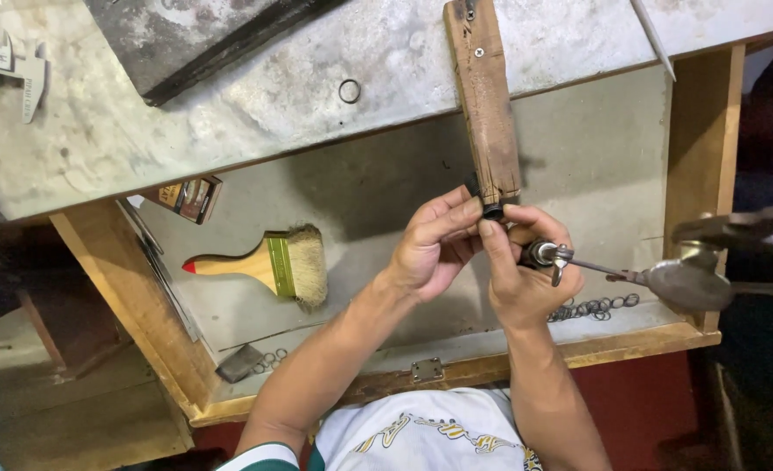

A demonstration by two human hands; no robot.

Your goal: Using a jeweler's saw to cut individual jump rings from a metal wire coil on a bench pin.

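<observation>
- Leftmost, a steel caliper (7, 74) lies flat near the bench (255, 113) left edge, well apart from both hands.
- Below the bench front edge, a wooden-handled brush (269, 264) rests in the open drawer (578, 166), bristles toward the hands.
- Left hand (434, 249): grip closed, thumb and forefinger pinching a small dark ring (493, 211) at the tip of the wooden peg (484, 100).
- The peg's long axis runs from the bench front edge down toward the person; the ring sits at its near end, between both hands.
- Right hand (526, 275): forefinger touching the ring; remaining fingers closed around a metal tool (578, 260), its shaft pointing right.
- Loose metal rings (594, 307) lie near the drawer's front right corner.
- The left hand is nearer the ring.
</observation>
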